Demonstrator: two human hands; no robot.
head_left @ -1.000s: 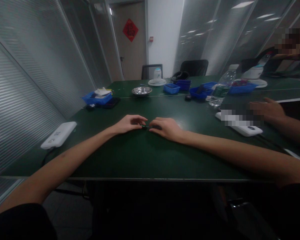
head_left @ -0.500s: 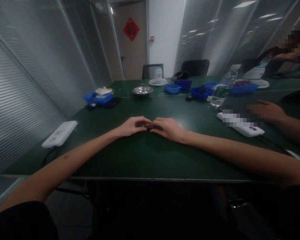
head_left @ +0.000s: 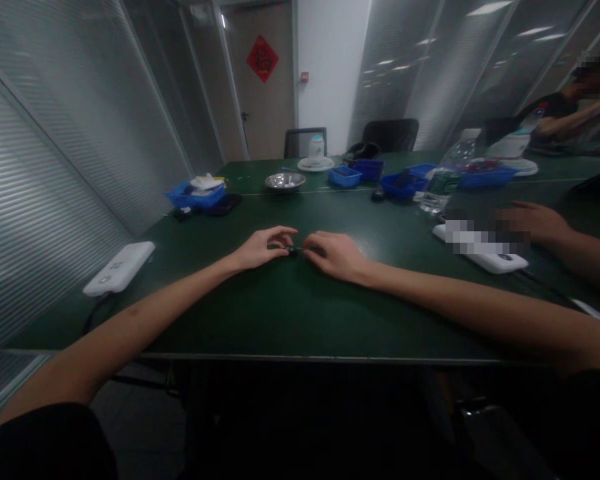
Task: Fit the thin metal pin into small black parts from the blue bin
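Observation:
Above the green table (head_left: 290,313), near its middle, my left hand (head_left: 261,248) pinches a small dark piece (head_left: 292,251) with a greenish edge. Its thumb and a lower finger are on the piece, while the index finger stretches out above. The piece is too small to name. Facing it from the right is my right hand (head_left: 336,256), fingers curled and tips pinched together. A thin light line runs from the piece to those fingertips; what they hold is hidden. Both forearms rest across the table's near edge.
White power boxes with cables lie left (head_left: 120,268) and right (head_left: 485,252). A steel bowl (head_left: 285,182), blue bins (head_left: 345,176) and a water bottle (head_left: 447,177) stand farther back. At the right, a co-worker's hand (head_left: 540,223) rests by the power box; another person sits beyond.
My hands have drawn slightly apart, so the dark piece shows more between them. My left index finger has lifted and straightened. The far person has shifted.

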